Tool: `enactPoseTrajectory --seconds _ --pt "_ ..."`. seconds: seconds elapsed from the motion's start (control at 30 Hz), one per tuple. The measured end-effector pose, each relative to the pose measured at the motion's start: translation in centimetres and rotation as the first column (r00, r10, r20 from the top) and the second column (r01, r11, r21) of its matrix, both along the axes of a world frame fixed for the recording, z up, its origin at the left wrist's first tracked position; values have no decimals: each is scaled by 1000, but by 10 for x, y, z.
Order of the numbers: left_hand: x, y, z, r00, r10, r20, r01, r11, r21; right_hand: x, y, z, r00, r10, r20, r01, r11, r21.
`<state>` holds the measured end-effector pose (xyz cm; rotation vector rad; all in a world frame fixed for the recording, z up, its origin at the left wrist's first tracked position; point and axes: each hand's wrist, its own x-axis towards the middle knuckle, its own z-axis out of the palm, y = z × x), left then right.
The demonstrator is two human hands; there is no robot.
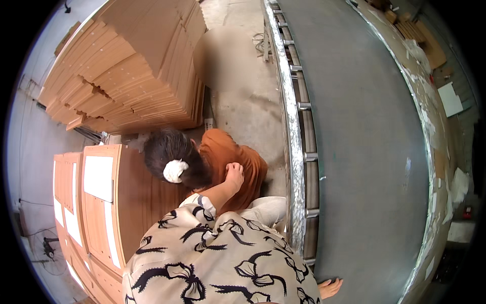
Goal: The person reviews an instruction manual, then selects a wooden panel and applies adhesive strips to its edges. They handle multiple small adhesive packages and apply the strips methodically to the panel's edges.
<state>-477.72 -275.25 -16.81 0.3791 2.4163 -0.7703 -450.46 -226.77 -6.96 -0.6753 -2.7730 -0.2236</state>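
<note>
My left hand (234, 176) is in front of the orange shirt (224, 144) of a person close before me. Its fingers are bent and close together; whether they hold anything is hidden. My right hand (330, 288) lies at the near left edge of a long grey conveyor belt (372, 152), fingers stretched out and nothing in them. Dark hair tied with a white hair tie (175, 171) tops the person in orange, who is low between the belt and stacked wooden panels (152, 177). My patterned sleeve reaches toward that person.
A tall stack of brown boards (147, 66) stands at the far left. Nearer, wooden panels with white sheets (98, 177) line the left side. The belt's metal frame (295, 152) with rollers runs along my right. Concrete floor (243, 109) stretches between.
</note>
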Motion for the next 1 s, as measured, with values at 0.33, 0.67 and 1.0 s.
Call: enactPoseTrajectory --seconds 0.33,0.67,1.0 --pt "-70 -43 -7 905 258 337 -396 802 447 -36 -34 54 989 128 -80 -92 932 351" --pt "-169 -202 -44 336 665 667 -932 339 131 -215 -38 12 834 -158 528 198 980 -20" --pt "-419 -337 -4 358 706 611 -716 -212 665 -747 -351 42 821 553 -141 -560 732 -388"
